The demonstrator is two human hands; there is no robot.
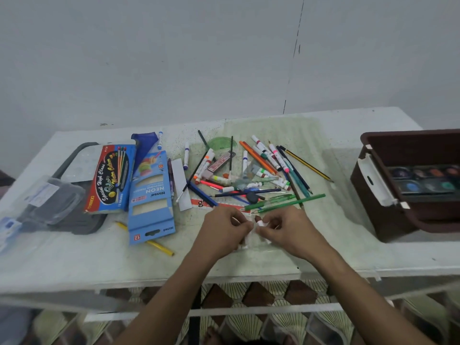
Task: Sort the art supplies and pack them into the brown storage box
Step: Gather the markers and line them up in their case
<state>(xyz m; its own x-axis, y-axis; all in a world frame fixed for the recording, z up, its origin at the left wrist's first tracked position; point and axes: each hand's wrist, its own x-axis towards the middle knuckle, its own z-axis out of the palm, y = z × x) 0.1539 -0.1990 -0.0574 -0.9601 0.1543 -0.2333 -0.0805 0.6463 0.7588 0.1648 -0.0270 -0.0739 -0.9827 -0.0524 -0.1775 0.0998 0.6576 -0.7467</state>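
Pale wall rises behind a white table (74, 257) speckled with green paint. At its right edge sits the brown storage box (373, 195), a paint palette (423, 180) lying in it. At the left lie 2 pencil cartons, a red and blue one (109, 178) and a blue one (149, 195). Between them and the box spreads a heap of pens, markers and pencils (249, 173). Just in front of the heap, the left hand (221, 227) and right hand (286, 229) meet, fingers curled, both pinching a small white marker (260, 223) between them, well apart from the box.
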